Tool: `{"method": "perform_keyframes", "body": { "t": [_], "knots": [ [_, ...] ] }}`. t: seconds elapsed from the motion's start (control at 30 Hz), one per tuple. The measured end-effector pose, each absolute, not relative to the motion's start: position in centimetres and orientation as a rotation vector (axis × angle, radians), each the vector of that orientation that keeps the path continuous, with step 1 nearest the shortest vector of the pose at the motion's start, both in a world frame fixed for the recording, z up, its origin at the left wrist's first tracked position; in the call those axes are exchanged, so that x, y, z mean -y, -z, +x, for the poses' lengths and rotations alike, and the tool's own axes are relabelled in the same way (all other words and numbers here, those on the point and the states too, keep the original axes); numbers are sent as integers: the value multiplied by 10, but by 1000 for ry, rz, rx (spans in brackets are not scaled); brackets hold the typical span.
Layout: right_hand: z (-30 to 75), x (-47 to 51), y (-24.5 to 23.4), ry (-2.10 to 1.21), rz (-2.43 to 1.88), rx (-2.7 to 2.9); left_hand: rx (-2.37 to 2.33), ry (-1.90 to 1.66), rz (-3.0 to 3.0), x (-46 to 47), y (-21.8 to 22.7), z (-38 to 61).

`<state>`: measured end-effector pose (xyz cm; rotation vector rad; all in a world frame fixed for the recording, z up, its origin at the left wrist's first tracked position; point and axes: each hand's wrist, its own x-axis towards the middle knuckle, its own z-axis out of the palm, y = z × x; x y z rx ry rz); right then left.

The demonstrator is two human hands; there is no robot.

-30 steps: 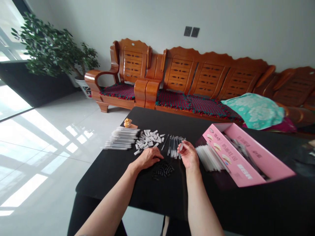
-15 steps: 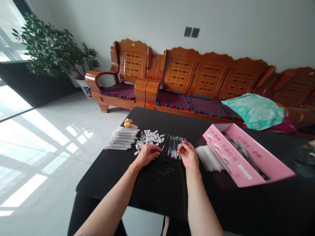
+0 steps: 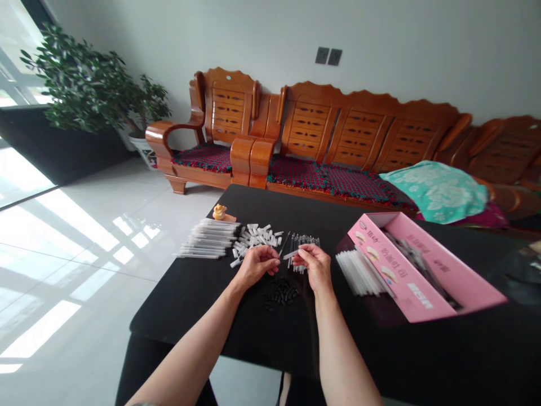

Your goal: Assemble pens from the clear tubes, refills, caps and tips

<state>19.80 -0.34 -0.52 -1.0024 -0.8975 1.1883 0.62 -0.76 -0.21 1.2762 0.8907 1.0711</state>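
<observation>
Right hand (image 3: 315, 268) has a light, stiff clear pen refill (image 3: 291, 255) pinched near one end; left hand (image 3: 256, 266) curled at 9 o'clock, can't tell if it's holding anything.

carved wooden sofa (image 3: 363, 132) | potted plant (image 3: 84, 79) | sunlit tile floor (image 3: 71, 270) | window (image 3: 14, 67) | pale wall (image 3: 422, 51)

Bare forearms (image 3: 343, 349) (dark trousers (image 3: 141, 366), probably)
</observation>
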Motion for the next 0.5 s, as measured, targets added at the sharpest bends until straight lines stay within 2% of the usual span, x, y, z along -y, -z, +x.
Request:
{"method": "perform_keyframes", "body": {
  "t": [0.5],
  "knots": [
    [193,5,5,-1120,-1022,971,-917,-1129,1281,9,-1,13]
  ]
}}
